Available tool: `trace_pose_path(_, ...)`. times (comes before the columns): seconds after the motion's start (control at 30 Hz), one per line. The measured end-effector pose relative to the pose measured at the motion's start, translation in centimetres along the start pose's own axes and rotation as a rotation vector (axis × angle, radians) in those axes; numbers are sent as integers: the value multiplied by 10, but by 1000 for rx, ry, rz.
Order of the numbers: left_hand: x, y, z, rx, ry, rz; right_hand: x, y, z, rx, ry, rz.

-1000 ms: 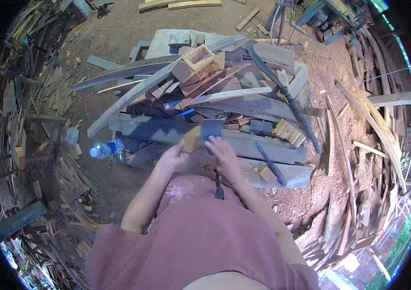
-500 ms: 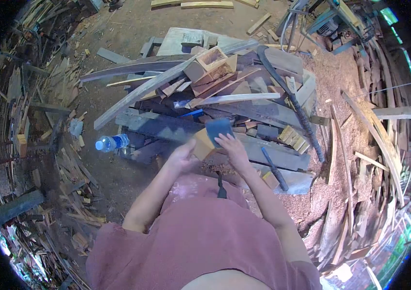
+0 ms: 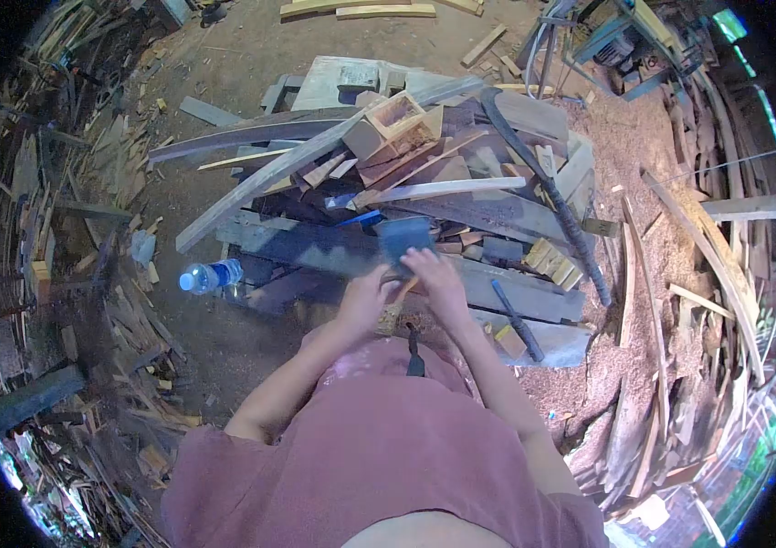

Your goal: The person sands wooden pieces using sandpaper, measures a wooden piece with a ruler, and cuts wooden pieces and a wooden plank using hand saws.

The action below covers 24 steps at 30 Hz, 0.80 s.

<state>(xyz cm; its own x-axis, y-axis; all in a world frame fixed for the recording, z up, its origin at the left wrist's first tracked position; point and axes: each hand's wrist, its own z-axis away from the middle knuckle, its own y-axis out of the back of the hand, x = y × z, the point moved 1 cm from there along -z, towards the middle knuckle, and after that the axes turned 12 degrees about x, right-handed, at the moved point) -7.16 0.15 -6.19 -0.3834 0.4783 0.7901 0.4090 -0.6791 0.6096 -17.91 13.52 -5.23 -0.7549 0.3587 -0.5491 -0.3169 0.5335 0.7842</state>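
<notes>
My left hand is closed around a small yellowish wooden block, which is mostly hidden by the fingers. A dark blue-grey sheet, like sandpaper, stands out beyond the hands, slightly blurred. My right hand grips its near edge, pressed close against the block. Both hands meet in front of my body, above the near edge of the heaped planks.
An open wooden box rests on the scrap pile ahead. A long dark curved bar crosses its right side. A water bottle lies left; a blue-tipped tool lies right. Sawdust covers the ground at right.
My left hand has moved right and closer to my right hand. The wooden block has turned and dropped toward my body. The blue-grey sheet has shifted slightly left.
</notes>
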Motion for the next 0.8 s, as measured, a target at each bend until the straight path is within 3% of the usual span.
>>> trace_pose_path(0.1,-1,5,4,-19,14,91,51,-8,5,142,-74,-6)
trace_pose_path(0.17,-8,11,2,-35,51,147,68,-2,7,-105,-572,-22)
trace_pose_path(0.3,-44,10,2,-203,214,164,43,-4,23,-93,-584,-187)
trace_pose_path(0.33,-46,10,-1,-262,262,195,38,-13,29,-28,-448,-267)
trace_pose_path(0.37,-45,9,-3,-262,264,194,34,-23,34,-30,-449,-268)
trace_pose_path(0.43,-34,4,-9,-358,453,315,23,-39,41,-33,-430,-295)
trace_pose_path(0.5,-48,-14,-18,-402,443,279,19,-38,40,-46,-408,-262)
trace_pose_path(0.6,-51,-27,-17,-448,398,231,9,-16,22,-92,-547,-379)
trace_pose_path(0.67,-53,-33,-15,-408,277,114,5,-3,14,92,-445,-337)
trace_pose_path(0.7,-47,-32,-13,-418,272,112,1,0,12,98,-453,-334)
trace_pose_path(0.77,-24,-22,-12,-291,183,1,-10,3,5,90,-193,-231)
trace_pose_path(0.8,-15,-18,-11,-293,175,2,-13,3,5,8,-173,-182)
